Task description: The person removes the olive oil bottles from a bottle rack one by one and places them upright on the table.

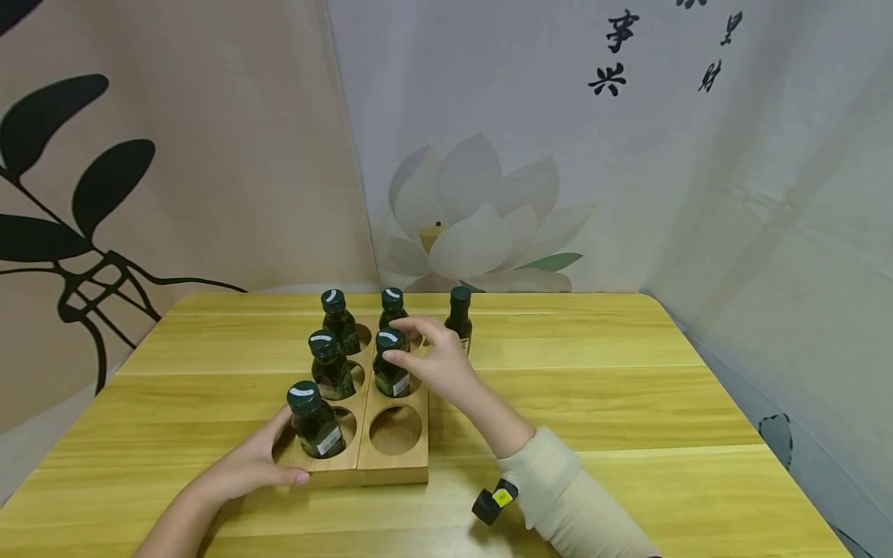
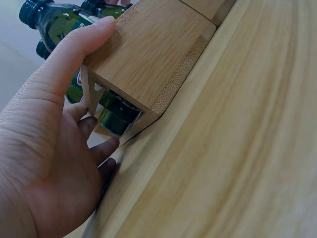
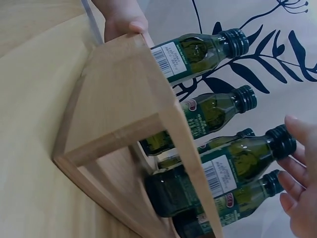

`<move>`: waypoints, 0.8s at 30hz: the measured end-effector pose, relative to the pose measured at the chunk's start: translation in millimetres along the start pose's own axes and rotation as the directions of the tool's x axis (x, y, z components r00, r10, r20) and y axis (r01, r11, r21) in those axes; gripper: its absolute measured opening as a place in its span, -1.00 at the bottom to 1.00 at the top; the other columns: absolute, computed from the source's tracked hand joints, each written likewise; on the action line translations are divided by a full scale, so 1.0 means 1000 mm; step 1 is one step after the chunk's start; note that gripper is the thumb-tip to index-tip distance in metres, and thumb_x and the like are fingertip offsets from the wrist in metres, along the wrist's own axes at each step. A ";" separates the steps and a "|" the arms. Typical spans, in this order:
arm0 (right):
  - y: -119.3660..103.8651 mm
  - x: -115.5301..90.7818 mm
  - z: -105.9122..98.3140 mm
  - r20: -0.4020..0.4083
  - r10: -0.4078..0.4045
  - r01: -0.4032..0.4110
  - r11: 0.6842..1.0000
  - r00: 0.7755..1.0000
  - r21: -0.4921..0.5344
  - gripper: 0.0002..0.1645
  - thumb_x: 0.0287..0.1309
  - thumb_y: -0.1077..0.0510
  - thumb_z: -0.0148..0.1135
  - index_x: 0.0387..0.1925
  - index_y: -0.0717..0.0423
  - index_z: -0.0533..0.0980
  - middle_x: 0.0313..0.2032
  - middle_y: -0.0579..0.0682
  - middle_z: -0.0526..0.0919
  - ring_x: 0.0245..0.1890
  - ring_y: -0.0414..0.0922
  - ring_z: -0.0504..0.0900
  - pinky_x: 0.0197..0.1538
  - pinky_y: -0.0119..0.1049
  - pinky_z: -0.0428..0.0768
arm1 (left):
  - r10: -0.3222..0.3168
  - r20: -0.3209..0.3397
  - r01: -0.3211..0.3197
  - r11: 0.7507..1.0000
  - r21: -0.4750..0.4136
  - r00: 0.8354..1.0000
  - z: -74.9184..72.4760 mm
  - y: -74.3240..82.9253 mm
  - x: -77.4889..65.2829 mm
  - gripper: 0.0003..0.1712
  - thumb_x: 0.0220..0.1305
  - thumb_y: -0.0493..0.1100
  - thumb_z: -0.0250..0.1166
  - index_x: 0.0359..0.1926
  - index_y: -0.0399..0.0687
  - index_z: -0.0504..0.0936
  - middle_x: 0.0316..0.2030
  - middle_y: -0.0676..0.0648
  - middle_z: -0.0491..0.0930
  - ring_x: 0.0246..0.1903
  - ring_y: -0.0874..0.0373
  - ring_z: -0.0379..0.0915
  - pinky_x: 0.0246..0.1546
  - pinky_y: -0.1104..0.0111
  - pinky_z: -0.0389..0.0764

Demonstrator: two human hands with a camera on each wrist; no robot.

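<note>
A two-column wooden bottle rack [image 1: 394, 475] with round holes stands on the table. My left hand [image 1: 254, 457] grips its front left corner, thumb over the front face and fingers along the open side. With thumb and fingertips my right hand [image 1: 443, 360] holds the dark cap of a green glass bottle [image 1: 392, 378] in the right column's middle hole. In the right wrist view this bottle [image 3: 247, 158] passes down through the top board, its barcode label showing. Three similar bottles fill the left column, the front one [image 1: 317, 426] beside my left hand. Another bottle [image 1: 393, 302] stands behind the held one.
A slimmer dark bottle [image 1: 459, 310] stands on the table just right of the rack's back end, partly behind my right hand. The wooden table [image 1: 593, 387] reaches back to a printed cloth backdrop [image 1: 481, 209]. A small black device [image 1: 491, 502] is at my right sleeve.
</note>
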State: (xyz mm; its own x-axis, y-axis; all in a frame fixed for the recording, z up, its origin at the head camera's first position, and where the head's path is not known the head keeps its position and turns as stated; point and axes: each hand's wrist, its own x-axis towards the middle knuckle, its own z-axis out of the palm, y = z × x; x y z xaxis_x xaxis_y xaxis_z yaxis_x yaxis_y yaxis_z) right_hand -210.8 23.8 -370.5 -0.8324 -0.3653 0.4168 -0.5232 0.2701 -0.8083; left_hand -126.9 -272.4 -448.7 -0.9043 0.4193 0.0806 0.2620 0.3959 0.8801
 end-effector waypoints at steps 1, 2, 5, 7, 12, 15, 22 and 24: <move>0.001 0.000 0.001 0.000 0.006 -0.006 1.000 1.000 0.001 -0.50 0.08 0.06 0.41 0.08 0.07 0.56 -0.13 -0.12 0.56 -0.17 -0.08 0.48 -0.18 -0.18 0.52 | -0.003 0.001 0.003 1.000 -0.002 1.000 0.000 0.000 0.000 0.25 -0.10 -0.23 0.49 0.49 -0.25 -0.13 0.39 -0.51 -0.15 0.32 -0.53 -0.30 0.15 -0.40 -0.17; 0.002 0.001 0.002 -0.002 0.006 -0.006 1.000 1.000 0.003 -0.50 0.09 0.05 0.40 0.08 0.06 0.56 -0.11 -0.11 0.56 -0.15 -0.05 0.49 -0.16 -0.21 0.52 | -0.006 0.001 0.006 1.000 -0.002 1.000 0.000 0.001 0.000 0.25 -0.10 -0.23 0.49 0.48 -0.26 -0.14 0.39 -0.52 -0.15 0.32 -0.53 -0.30 0.14 -0.40 -0.17; 0.004 0.002 0.005 -0.008 0.002 -0.002 1.000 1.000 0.019 -0.50 0.10 0.06 0.39 0.09 0.08 0.56 -0.05 -0.09 0.58 -0.11 -0.03 0.50 -0.08 -0.24 0.53 | -0.014 0.000 0.014 1.000 0.002 1.000 -0.001 0.001 0.000 0.25 -0.09 -0.23 0.49 0.48 -0.28 -0.15 0.39 -0.52 -0.16 0.32 -0.53 -0.31 0.15 -0.40 -0.17; 0.006 0.003 0.007 -0.012 -0.006 0.006 0.999 1.000 0.044 -0.51 0.10 0.07 0.38 0.09 0.11 0.55 -0.02 -0.06 0.59 -0.09 -0.01 0.51 -0.02 -0.19 0.52 | -0.023 -0.001 0.023 1.000 0.007 1.000 -0.001 0.001 0.000 0.25 -0.08 -0.22 0.48 0.48 -0.28 -0.15 0.39 -0.52 -0.16 0.32 -0.53 -0.31 0.14 -0.41 -0.17; 0.008 0.005 0.010 -0.033 -0.005 0.007 0.998 0.999 0.055 -0.56 0.10 0.09 0.39 0.04 0.10 0.58 -0.09 -0.07 0.61 -0.13 -0.02 0.51 -0.03 -0.16 0.53 | -0.042 0.003 0.042 0.999 -0.002 0.999 -0.002 0.002 0.000 0.24 -0.07 -0.22 0.47 0.48 -0.27 -0.16 0.39 -0.51 -0.18 0.32 -0.53 -0.33 0.13 -0.42 -0.18; 0.005 0.006 0.011 -0.045 0.002 -0.001 1.000 0.999 0.027 -0.60 0.09 0.10 0.40 0.00 0.08 0.59 -0.13 -0.10 0.62 -0.16 -0.09 0.52 -0.08 -0.29 0.54 | -0.046 0.004 0.046 0.999 -0.009 0.999 -0.002 0.002 0.000 0.24 -0.06 -0.22 0.47 0.48 -0.27 -0.17 0.40 -0.51 -0.20 0.32 -0.53 -0.35 0.13 -0.43 -0.18; -0.002 0.005 0.012 -0.052 0.025 -0.025 1.000 0.998 -0.009 -0.61 0.07 0.14 0.40 -0.03 0.10 0.59 -0.16 -0.08 0.57 -0.16 -0.04 0.52 -0.14 -0.34 0.54 | -0.022 0.003 0.022 1.000 0.000 1.000 -0.001 -0.001 0.000 0.22 -0.07 -0.23 0.47 0.47 -0.31 -0.15 0.38 -0.52 -0.16 0.31 -0.53 -0.30 0.14 -0.40 -0.16; -0.002 0.004 0.011 -0.057 0.024 -0.024 1.000 0.998 -0.007 -0.62 0.07 0.15 0.41 -0.04 0.10 0.60 -0.17 -0.09 0.57 -0.17 0.00 0.52 -0.15 -0.34 0.54 | -0.021 0.005 0.021 1.000 -0.006 1.000 -0.001 -0.002 0.000 0.22 -0.07 -0.24 0.47 0.47 -0.31 -0.15 0.39 -0.51 -0.15 0.32 -0.52 -0.30 0.16 -0.39 -0.17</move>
State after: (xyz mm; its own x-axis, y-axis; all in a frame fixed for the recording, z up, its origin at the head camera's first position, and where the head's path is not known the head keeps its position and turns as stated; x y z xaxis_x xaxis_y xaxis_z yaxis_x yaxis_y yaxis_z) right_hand -211.0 12.1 -371.9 -0.8536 -0.3077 0.4203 -0.5041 0.2847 -0.8154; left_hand -127.9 -273.9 -449.8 -0.9079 0.4150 0.0595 0.2407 0.3999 0.8844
